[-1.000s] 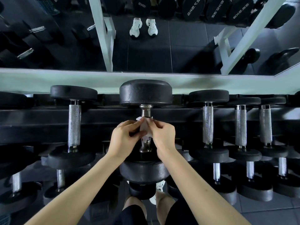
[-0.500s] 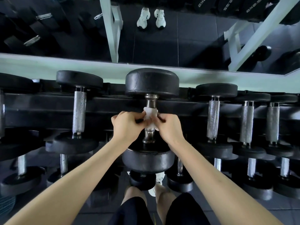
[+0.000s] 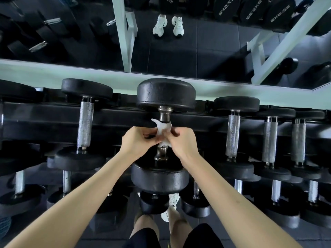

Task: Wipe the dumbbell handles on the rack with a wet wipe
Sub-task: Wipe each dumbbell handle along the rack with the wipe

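Observation:
A large black dumbbell (image 3: 165,93) lies on the top tier of the black rack (image 3: 44,115), straight ahead of me. A white wet wipe (image 3: 163,128) is wrapped around the middle of its steel handle (image 3: 164,113). My left hand (image 3: 138,141) pinches the wipe from the left. My right hand (image 3: 182,142) pinches it from the right. Both hands press the wipe against the handle, whose middle is hidden under wipe and fingers. Bare metal shows above and below the wipe.
Smaller dumbbells with knurled handles lie left (image 3: 85,122) and right (image 3: 232,133) on the same tier, with several more on the lower tier. A mirror (image 3: 179,51) behind the rack reflects the floor and white shoes. My legs stand below the rack.
Both hands stay on the same handle with the wipe. They closed tighter around it and shifted the wipe slightly along the handle; a corner of the wipe now sticks out at the upper left.

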The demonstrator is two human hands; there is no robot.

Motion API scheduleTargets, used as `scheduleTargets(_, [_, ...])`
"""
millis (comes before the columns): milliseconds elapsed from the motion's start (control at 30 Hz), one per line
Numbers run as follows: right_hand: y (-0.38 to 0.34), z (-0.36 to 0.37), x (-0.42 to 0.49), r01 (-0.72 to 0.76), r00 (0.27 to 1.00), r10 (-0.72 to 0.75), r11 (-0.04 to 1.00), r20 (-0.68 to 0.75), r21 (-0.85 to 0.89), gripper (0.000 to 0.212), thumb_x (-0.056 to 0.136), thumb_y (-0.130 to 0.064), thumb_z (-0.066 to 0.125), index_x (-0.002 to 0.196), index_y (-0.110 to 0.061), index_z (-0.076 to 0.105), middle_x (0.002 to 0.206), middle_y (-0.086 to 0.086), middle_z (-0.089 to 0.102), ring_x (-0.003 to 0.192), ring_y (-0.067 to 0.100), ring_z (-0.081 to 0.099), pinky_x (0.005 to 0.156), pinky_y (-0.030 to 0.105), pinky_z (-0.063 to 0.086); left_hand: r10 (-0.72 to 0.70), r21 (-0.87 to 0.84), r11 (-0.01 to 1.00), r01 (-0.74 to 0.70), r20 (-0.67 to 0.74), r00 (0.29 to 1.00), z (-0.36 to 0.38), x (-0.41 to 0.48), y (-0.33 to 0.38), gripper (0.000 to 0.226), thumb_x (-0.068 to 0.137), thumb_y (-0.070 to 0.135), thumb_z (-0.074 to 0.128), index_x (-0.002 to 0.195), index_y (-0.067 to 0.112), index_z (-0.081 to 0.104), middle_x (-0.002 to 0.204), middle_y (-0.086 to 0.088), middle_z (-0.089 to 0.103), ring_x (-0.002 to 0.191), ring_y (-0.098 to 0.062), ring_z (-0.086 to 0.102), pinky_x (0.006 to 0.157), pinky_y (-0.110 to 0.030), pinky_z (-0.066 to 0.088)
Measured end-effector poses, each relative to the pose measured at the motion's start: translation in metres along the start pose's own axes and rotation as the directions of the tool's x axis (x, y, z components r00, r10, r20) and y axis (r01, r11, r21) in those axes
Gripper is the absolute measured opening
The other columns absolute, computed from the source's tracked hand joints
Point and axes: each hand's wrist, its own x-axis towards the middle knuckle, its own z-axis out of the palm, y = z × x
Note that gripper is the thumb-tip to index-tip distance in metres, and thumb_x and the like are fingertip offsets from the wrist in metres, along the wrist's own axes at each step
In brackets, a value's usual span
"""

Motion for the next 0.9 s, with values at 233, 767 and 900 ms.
scheduleTargets(233, [-0.003,0.0,-0.004,-0.073,0.994,0.077,0.996,0.082,-0.051,0.033,0.088,-0.024,0.066,0.068,0.002,0.063,0.054,0.001,0.049,0.049,0.013,0.043,0.048,0.025,0.033,0.198,0.312,0.933,-0.179,-0.029,0.98,-0.005,-0.001,-0.005,0.047,0.07,0.055,0.071,0.109,0.029,0.07,0.107,0.005,0.071,0.115,-0.021,0.054,0.108,-0.048,0.027])
scheduleTargets(767, [0.01,0.006,-0.014,-0.092,0.988,0.118,0.966,0.096,-0.242,0.025,0.085,-0.025,0.068,0.069,-0.008,0.06,0.056,-0.002,0.052,0.047,0.009,0.046,0.035,0.013,0.028,0.167,0.514,0.834,-0.2,0.11,0.98,-0.002,-0.011,-0.007,0.039,0.074,0.065,0.059,0.103,0.042,0.07,0.096,0.006,0.072,0.107,-0.018,0.057,0.112,-0.044,0.019])
scheduleTargets(900, [-0.002,-0.002,-0.013,-0.107,0.976,0.162,0.938,0.146,-0.331,0.025,0.079,-0.026,0.073,0.075,-0.003,0.066,0.057,0.001,0.051,0.051,0.011,0.047,0.045,0.021,0.033,0.089,0.529,0.819,-0.223,0.267,0.959,-0.017,-0.006,0.006,0.039,0.072,0.062,0.065,0.1,0.036,0.073,0.1,0.009,0.071,0.098,-0.015,0.062,0.104,-0.042,0.035])
